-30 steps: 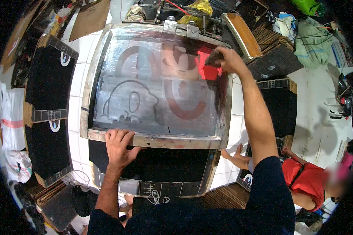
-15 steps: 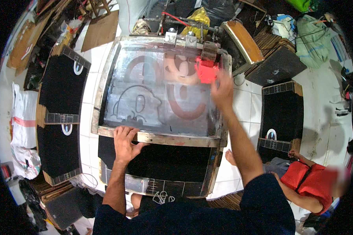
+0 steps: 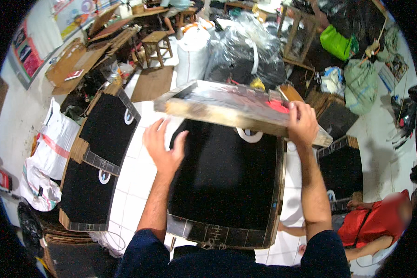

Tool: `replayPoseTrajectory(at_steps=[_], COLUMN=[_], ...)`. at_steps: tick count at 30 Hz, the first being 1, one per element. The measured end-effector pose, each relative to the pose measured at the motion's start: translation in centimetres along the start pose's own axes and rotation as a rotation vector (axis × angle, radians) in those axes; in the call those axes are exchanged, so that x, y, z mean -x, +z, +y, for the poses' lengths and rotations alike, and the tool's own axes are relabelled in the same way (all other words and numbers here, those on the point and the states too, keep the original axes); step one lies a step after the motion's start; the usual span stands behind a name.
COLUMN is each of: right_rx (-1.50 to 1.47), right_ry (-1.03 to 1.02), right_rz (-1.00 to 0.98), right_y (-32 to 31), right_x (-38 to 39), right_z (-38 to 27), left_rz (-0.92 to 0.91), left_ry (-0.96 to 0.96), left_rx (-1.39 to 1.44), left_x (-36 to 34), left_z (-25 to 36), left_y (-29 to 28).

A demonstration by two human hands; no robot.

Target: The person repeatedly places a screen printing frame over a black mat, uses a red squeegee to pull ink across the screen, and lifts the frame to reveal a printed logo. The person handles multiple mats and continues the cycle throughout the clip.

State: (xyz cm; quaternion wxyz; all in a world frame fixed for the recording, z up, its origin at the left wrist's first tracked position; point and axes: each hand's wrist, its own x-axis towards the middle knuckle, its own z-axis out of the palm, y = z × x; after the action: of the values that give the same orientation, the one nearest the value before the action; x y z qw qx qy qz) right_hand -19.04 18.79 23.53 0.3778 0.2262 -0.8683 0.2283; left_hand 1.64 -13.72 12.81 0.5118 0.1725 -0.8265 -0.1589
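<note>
A wooden screen-printing frame is tilted up, its near edge raised off a black fabric panel. My right hand grips the frame's near right corner. A red piece, partly hidden, lies on the screen close to those fingers. To the left, below the frame's left end, my left hand is open with fingers spread, holding nothing. Under the raised edge, part of a white ring print shows on the black panel, its upper part covered by the frame.
Black panels with white ring prints lie on the left stacks and on the right stack. A person in red sits at the lower right. Behind the frame are a white sack, clear plastic bags and a wooden stool.
The frame has swung up from lying flat over the panel. My left hand has let go of its near edge. My right hand has moved from beside the red piece to the frame's corner.
</note>
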Motion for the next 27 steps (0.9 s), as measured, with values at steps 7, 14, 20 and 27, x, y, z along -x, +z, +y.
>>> replayPoseTrajectory(at_steps=[7,14,20,27], right_rx=[0.115,0.125,0.141,0.103], right_ry=[0.283,0.264,0.248,0.263], right_rz=[-0.171,-0.278,-0.276,-0.293], right_y=[-0.5,-0.3,-0.2,-0.3], right_x=[-9.1,-12.6,-13.1,-13.2], right_z=[-0.1,1.1,0.5,0.7], left_rz=[-0.953,-1.413,-1.284,-1.302], left_ry=[-0.844,-0.988,-0.96,-0.886], left_rx=[-0.392,-0.015,-0.075,0.015], left_x=[32.4,54.1,51.5,52.7], left_z=[-26.5,-17.6,-13.3,-14.7], left_y=[-8.4,-12.3,-12.8,-12.7])
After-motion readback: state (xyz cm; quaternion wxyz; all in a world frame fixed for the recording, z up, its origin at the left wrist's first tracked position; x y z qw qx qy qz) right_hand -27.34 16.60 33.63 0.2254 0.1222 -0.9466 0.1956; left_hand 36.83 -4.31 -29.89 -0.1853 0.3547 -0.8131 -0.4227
